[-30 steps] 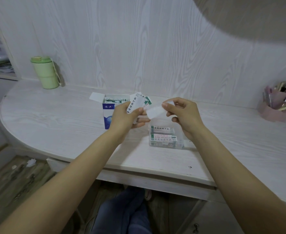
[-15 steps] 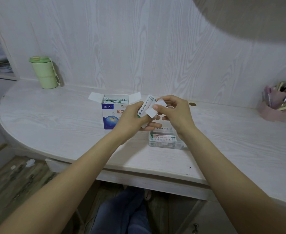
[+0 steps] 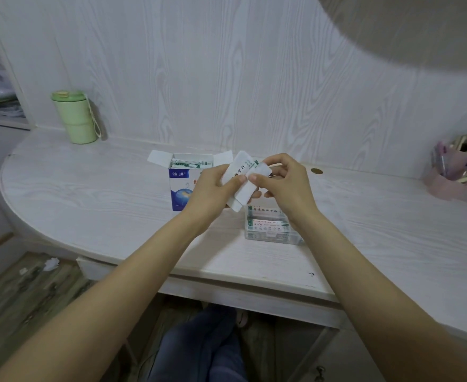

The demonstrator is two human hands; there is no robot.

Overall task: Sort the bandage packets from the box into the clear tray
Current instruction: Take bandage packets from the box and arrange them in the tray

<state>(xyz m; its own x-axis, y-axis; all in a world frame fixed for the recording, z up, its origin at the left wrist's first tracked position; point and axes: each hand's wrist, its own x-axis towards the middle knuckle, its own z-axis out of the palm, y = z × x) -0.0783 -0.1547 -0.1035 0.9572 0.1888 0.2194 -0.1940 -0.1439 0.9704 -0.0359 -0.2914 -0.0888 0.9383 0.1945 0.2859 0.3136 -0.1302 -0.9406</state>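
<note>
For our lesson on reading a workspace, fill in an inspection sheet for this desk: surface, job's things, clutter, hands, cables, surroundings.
Surface: pale wood-grain desk, curved left end.
Job's things: open box with packets inside; clear tray already holding packets; loose packets held above the desk.
Clutter: green cup; pink pen holder; coin-like disc.
Hands: left hand and right hand both pinch the packets.
Cables: nothing seen.
Surroundings: panelled wall, paper scraps on floor.
</note>
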